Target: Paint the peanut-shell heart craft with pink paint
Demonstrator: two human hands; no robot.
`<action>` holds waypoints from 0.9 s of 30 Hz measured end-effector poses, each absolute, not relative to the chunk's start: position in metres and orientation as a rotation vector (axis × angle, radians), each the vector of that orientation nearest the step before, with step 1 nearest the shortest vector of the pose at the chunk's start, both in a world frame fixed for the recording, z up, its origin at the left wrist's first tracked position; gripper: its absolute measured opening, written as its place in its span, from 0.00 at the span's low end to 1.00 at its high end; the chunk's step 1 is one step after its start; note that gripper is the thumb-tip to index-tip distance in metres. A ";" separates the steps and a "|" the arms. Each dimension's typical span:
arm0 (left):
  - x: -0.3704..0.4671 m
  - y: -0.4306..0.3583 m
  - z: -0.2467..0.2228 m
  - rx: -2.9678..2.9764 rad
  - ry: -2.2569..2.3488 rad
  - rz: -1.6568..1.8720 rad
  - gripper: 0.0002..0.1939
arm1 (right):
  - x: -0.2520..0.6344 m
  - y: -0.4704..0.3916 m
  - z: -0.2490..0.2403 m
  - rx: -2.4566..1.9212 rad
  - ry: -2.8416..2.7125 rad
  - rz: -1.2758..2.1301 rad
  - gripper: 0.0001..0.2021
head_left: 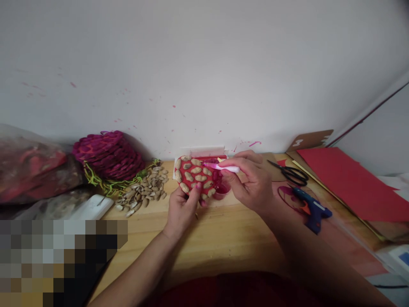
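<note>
My left hand (pixel 181 211) grips a round red disc (pixel 193 178) by its near edge, thumb on top and fingers behind. Peanut shells (pixel 189 176) are set across the disc's face, most of them tan, with dark pink along its right side. In my right hand (pixel 251 183) is a white-handled paintbrush (pixel 232 169), pinched between thumb and fingers. Its pink tip touches or nearly touches a shell near the disc's upper right. Just behind and below the brush stands a small cup of pink paint (pixel 223 192), partly hidden by the disc and my hand.
Loose peanut shells (pixel 147 191) lie left of the disc, by a stack of pink-purple shell-covered pieces (pixel 108 155) with yellow-green string. Plastic bags (pixel 30 166) fill the far left. Black scissors (pixel 295 174), a blue glue gun (pixel 311 207) and red sheets (pixel 354 179) lie right.
</note>
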State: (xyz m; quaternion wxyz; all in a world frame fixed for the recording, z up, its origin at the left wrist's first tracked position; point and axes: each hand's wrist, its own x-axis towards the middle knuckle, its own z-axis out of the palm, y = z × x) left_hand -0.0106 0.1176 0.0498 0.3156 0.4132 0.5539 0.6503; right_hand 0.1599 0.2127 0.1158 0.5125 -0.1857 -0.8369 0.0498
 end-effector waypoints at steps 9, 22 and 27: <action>-0.011 0.120 0.045 0.910 1.415 1.663 0.26 | 0.161 0.217 0.115 -0.505 -2.013 0.101 0.07; -0.013 0.120 0.040 0.832 1.379 1.681 0.27 | 0.161 0.218 0.113 -0.465 -2.006 0.059 0.06; -0.012 0.120 0.040 0.844 1.380 1.684 0.27 | 0.159 0.217 0.113 -0.439 -2.029 0.091 0.06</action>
